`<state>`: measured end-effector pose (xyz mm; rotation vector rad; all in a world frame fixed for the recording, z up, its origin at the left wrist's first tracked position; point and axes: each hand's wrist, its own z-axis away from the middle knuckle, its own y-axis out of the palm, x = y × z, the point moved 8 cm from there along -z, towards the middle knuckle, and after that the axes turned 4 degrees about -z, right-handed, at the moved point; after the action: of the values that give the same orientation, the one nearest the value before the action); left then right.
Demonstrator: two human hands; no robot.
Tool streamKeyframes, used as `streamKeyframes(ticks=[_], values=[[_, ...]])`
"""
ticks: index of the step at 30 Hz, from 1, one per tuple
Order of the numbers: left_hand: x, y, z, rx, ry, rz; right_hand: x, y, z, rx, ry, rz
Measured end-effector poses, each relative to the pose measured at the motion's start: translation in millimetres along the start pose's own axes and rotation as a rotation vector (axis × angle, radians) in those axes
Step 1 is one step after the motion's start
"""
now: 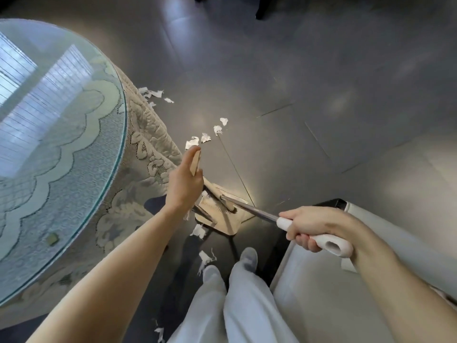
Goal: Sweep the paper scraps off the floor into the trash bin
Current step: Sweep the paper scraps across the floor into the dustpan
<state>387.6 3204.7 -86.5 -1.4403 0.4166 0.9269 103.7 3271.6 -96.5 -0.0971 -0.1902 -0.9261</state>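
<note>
My left hand (184, 182) is wrapped round a beige handle (197, 161), with one finger lying straight up along it, so the grip is closed on that handle. My right hand (312, 229) is curled firmly round the white grip (331, 243) at the end of a metal pole (249, 209), thumb on top. Both the handle and the pole slant down to a beige broom-and-dustpan set (222, 220) resting on the dark tiled floor (321, 95) just ahead of my feet (248, 258). I cannot tell which shaft belongs to the brush and which to the pan. The paper scraps (205, 137) are still on the floor. A loose row of four lies just beyond my left hand, and a few more (153, 94) sit farther off against the hem of the lace tablecloth (153, 149). One (199, 231) touches the near left corner of the pan, another (206, 258) lies beside my left foot, and one more (159, 333) is down by my leg at the bottom edge. A small bit seems to lie on the pan itself, though it is hard to make out. To my right, close by my right leg and under my right forearm, stands a pale open container with a dark far corner, which looks like the trash bin (316, 305). At my left is the round glass-topped table (61, 120) that the cloth hangs from.
</note>
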Motion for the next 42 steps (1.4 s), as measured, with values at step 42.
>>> streamKeyframes(ticks=[42], values=[[-33,-16,-240,-0.614,-0.564,0.054,407,-158,-116,0.125,-0.232,0.887]])
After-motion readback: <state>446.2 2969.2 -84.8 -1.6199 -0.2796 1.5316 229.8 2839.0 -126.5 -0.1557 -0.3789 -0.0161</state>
